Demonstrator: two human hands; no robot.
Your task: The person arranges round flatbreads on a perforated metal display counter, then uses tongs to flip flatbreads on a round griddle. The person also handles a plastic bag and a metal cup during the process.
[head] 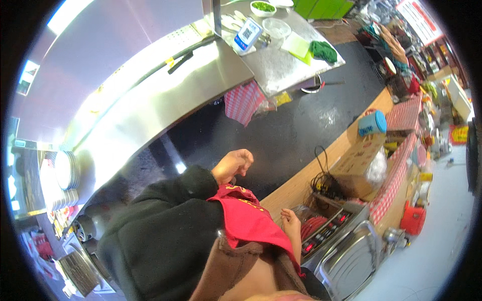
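Observation:
My left hand (234, 166), at the end of a black sleeve (188, 186), is above the dark floor in front of the red apron (248, 218). Its fingers are curled inward, and I see no object in them. On the other side of the apron my right hand (291, 222) hangs with its fingers loosely parted and nothing in it. The nearest thing to it is an appliance with red lit displays (327, 231), and a coil of red tubing or cable (313, 227) lies close by. I cannot tell whether the hand touches either.
A stainless steel counter (165, 101) curves along the left, with stacked white plates (67, 170). Ahead, a metal table (278, 77) bears a bowl of chopped greens (263, 8) and a green cloth (323, 52). A cardboard box (352, 163) and a blue-lidded container (372, 123) stand right.

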